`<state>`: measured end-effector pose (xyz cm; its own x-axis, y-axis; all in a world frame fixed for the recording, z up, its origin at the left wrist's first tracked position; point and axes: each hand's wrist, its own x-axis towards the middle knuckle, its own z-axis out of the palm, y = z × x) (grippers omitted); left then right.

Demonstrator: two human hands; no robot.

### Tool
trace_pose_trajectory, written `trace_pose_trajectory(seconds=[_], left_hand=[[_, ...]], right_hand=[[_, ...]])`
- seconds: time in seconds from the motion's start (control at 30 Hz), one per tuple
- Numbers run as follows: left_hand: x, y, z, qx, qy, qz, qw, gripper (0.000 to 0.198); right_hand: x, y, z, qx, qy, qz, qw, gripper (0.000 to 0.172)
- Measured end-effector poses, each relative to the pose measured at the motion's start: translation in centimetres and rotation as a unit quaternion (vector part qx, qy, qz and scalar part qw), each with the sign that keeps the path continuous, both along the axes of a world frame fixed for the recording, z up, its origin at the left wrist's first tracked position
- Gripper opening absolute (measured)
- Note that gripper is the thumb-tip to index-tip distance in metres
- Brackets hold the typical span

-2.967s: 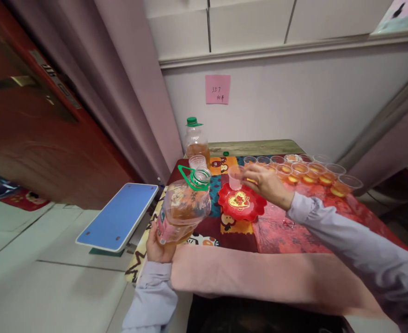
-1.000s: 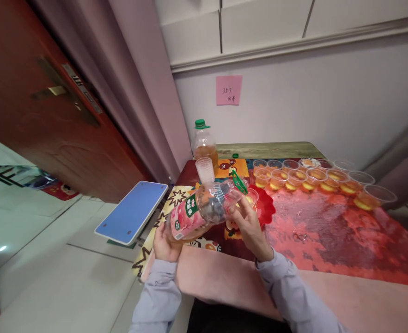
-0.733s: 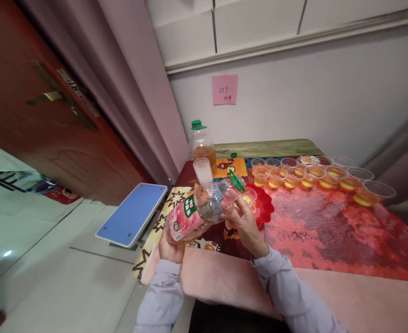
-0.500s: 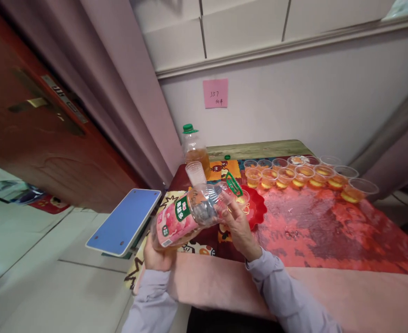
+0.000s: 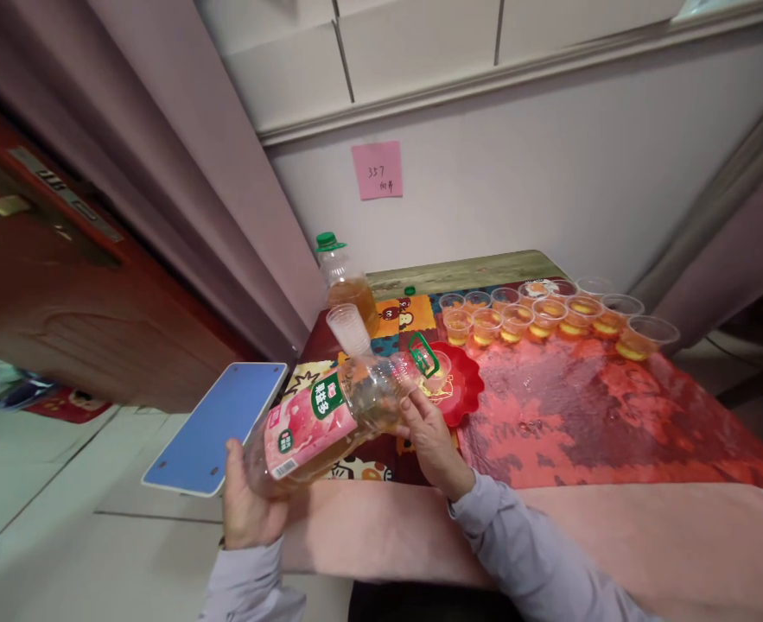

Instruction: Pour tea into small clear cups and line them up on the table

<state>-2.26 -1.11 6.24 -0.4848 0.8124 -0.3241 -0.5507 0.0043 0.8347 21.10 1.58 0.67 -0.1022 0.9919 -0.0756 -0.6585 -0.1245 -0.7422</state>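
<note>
A big clear juice bottle with a pink label lies tilted between my hands, its neck toward the right and a green ring handle at the neck. Some amber juice shows along its lower side. My left hand supports the bottle's base from below, thumb up along its end. Around the neck side, my right hand has its fingers closed. Beneath the mouth sits a red scalloped plate with a clear plastic cup on it, partly hidden by the handle.
Rows of clear cups with amber juice stand at the back right. Behind the held bottle are a stack of cups and a second juice bottle with a green cap. A blue stool stands left of the table.
My left hand has shifted left and down with the bottle's base, and the bottle's neck has moved slightly down. The whole view has turned a little to the right.
</note>
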Motion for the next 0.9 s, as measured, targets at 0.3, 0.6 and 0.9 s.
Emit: trace_pose_trajectory(seconds=[0.3, 0.6, 0.9], left_hand=[[0.6, -0.2, 1.1, -0.005, 0.035, -0.045, 0.998, 0.053], [0.8, 0.2, 2.8, -0.066, 0.059, -0.028, 0.996, 0.043], [1.2, 0.1, 3.8, -0.059, 0.055, -0.051, 0.995, 0.046]], right_hand=[[0.5, 0.3, 0.1, -0.003, 0.000, 0.007, 1.000, 0.063], [0.5, 0.4, -0.4, -0.010, -0.009, 0.010, 1.000, 0.057], [0.5, 0.4, -0.1, -0.012, 0.003, 0.019, 1.000, 0.057]])
